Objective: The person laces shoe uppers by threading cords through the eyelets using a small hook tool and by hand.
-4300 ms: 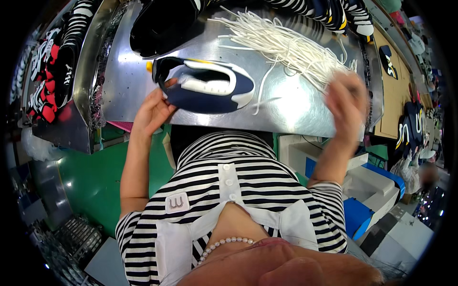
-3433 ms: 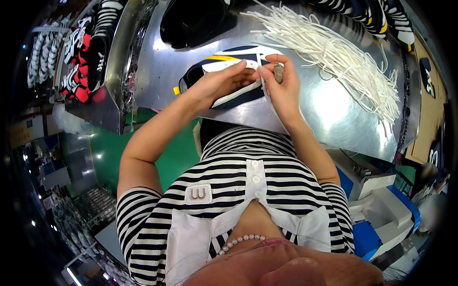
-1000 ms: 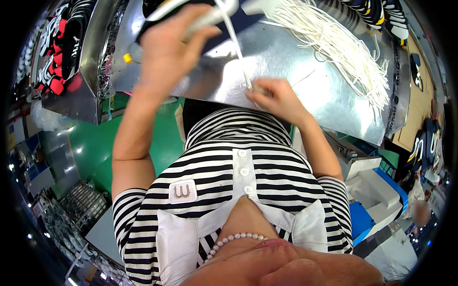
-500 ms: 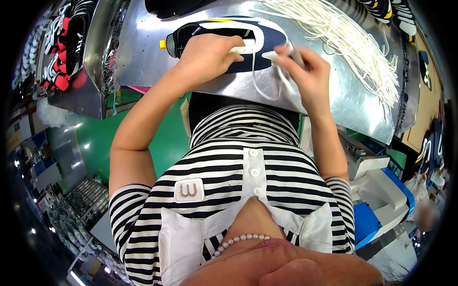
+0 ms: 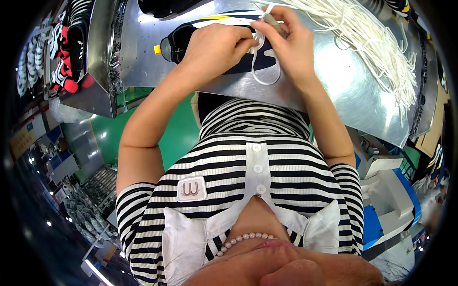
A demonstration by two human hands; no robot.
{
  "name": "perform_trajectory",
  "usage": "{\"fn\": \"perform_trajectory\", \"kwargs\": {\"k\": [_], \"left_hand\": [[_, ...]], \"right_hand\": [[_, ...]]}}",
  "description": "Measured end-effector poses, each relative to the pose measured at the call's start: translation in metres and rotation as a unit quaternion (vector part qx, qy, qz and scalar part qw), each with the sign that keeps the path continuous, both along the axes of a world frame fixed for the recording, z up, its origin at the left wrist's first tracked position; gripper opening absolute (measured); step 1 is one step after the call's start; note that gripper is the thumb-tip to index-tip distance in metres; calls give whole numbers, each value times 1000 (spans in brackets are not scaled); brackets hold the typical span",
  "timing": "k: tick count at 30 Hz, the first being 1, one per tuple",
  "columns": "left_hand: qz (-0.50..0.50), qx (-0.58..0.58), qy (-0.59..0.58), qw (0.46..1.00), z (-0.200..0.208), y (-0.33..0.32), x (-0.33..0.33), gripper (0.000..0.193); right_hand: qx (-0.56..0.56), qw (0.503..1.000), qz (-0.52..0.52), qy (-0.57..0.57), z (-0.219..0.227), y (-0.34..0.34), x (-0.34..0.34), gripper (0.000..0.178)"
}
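A navy shoe with white and yellow trim and a yellow heel tab lies on its side of the metal table nearest me, its toe to the right. My left hand rests over its opening, fingers pinched at a white shoelace by the eyelets; the exact grip is partly hidden. The lace hangs in a loop over the shoe's near side. My right hand is closed round the greyish handle of an awl, with white lace by its thin metal shaft. Both hands nearly meet above the shoe.
A large bundle of white laces spreads across the metal table at right. Another dark shoe sits at the far edge. Red, black and white shoes stand at left. A blue-and-white machine is at lower right.
My right hand has moved up and left with the awl, towards the shoe's eyelets. My left fingers have shifted slightly right. The lace loop now hangs nearer the shoe.
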State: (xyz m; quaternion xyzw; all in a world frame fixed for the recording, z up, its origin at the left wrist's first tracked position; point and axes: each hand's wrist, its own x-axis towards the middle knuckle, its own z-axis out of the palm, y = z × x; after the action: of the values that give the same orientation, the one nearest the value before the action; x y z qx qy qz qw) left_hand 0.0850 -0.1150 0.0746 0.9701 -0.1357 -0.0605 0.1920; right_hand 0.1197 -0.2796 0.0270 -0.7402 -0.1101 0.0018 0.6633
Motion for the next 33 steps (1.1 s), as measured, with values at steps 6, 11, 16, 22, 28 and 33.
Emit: {"fn": "perform_trajectory", "kwargs": {"k": [6,11,16,22,28,33], "left_hand": [[17,-22,-33,999,-11,2,4,22],[17,-23,-33,999,-9,0,3,23],[30,-75,97,992,-1,-1,4,17],[-22,-127,40,991,-14,-4,-5,22],[-58,-131,-104,984,-20,8,-18,21],[-101,-13,-222,970,-8,14,-43,26]], "right_hand": [[-27,994,75,78,7,-36,-33,16],[-85,991,99,23,1,-39,-42,13],[-147,983,107,-7,2,-40,-36,12],[-362,912,115,-154,-5,-9,-32,13],[-322,930,122,-124,15,-23,-37,15],[-140,990,-5,24,54,-91,-16,24]]}}
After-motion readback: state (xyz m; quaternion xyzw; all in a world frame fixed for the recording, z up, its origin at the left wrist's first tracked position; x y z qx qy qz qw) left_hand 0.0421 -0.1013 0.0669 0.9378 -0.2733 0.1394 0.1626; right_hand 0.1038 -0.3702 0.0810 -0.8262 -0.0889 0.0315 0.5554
